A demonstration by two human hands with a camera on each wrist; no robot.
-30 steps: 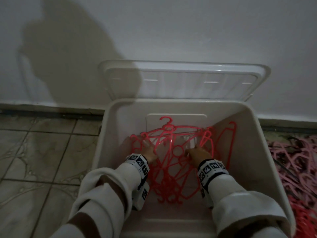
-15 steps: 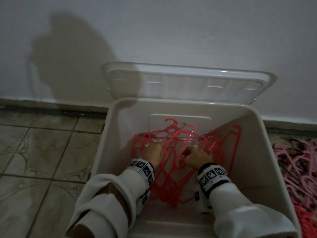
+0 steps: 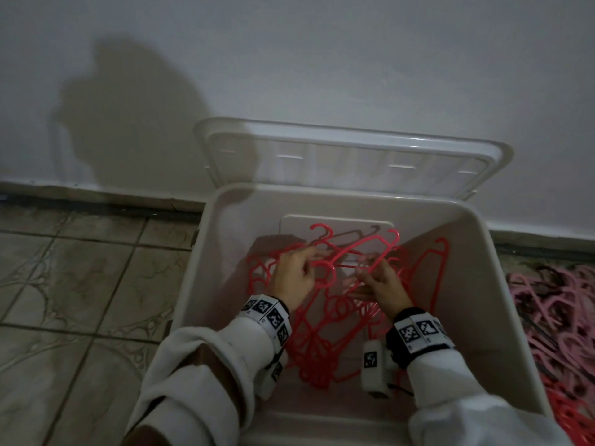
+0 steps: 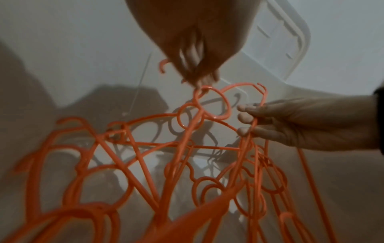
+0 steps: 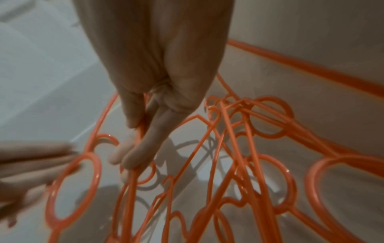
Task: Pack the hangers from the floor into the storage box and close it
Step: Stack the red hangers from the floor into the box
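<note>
Hands lifted red hangers; box on tiled floor.

Dim, hard wall shadow, motion-blurred fingertips

Tiled floor, white wall, a shadow.

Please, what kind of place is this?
Probably a room in a home, at floor level: a patterned tiled floor meets a plain white wall, and a white plastic storage box stands against it, its lid open.
</note>
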